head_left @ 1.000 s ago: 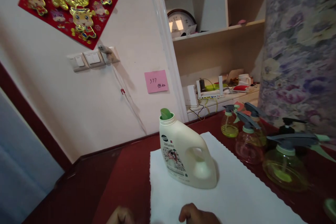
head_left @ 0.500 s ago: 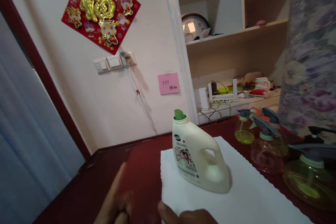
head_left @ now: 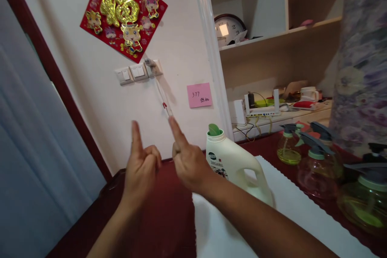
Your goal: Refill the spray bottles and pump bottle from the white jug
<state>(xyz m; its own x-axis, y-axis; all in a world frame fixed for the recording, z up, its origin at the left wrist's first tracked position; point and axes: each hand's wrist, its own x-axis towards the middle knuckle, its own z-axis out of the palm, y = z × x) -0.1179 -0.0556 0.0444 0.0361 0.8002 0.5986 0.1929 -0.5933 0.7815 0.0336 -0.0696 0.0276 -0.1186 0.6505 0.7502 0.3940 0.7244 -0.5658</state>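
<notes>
My left hand [head_left: 141, 165] is raised over the dark red tabletop, its index finger stretched up and the other fingers bent; nothing is in it. To its right, my right hand [head_left: 189, 165] also has the index finger stretched out toward the wall and the rest curled, and it too is bare. Behind my right hand and forearm stands a cream detergent jug [head_left: 238, 155] with a side handle, which the arm partly covers. A green piece [head_left: 214, 130] sticks up from the jug's open neck. Under the jug lies a white sheet [head_left: 290, 209].
Several spray bottles [head_left: 316, 169] with coloured liquid line the right side. A shelf behind bears a white router [head_left: 262, 109] and a clock [head_left: 228, 30]. On the wall are a pink note [head_left: 199, 95], light switches [head_left: 131, 73] and a red-gold decoration [head_left: 123, 14].
Both hands have risen from the bottom edge into the middle of the view, with index fingers extended. My right arm now crosses in front of the jug. The view has shifted slightly.
</notes>
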